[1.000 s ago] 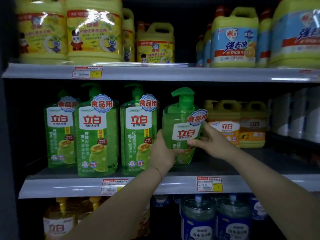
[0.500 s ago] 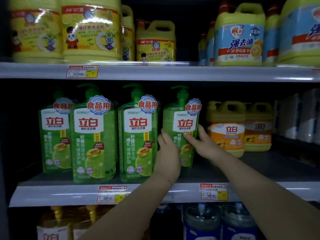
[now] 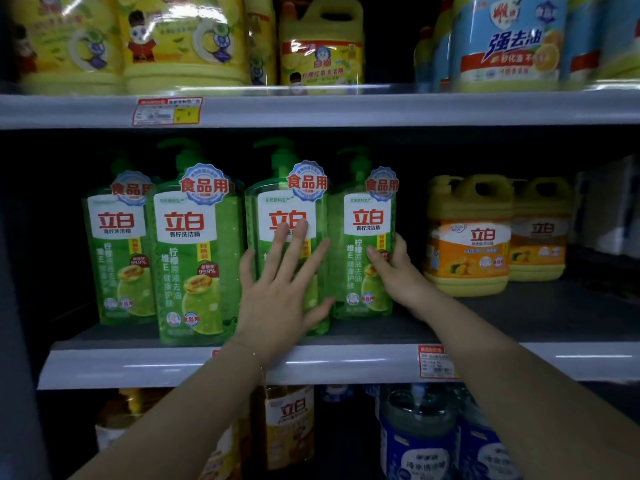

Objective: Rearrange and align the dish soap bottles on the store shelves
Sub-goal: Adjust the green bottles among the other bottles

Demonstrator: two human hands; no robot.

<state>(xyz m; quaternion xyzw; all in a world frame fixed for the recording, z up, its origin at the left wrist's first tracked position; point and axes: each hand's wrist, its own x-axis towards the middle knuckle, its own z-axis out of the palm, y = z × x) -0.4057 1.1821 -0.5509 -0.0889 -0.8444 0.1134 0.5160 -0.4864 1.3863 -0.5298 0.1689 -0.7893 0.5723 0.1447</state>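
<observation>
The right grip [image 3: 394, 271] curls round the right edge of the fourth green bottle [image 3: 367, 220]; the left grip [image 3: 277, 292] lies flat, fingers straight, on the third green bottle [image 3: 277, 206]. Both stand on the middle shelf [image 3: 346, 362], the fourth slightly farther back: draw it near until the labels align, bracing its neighbour

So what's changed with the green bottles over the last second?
The fourth green bottle, held tilted by both hands, was set upright in the row. The left hand let go and moved left to press flat on the third green bottle; the right hand still grips the fourth. The other green bottles and orange jugs stayed put.
</observation>
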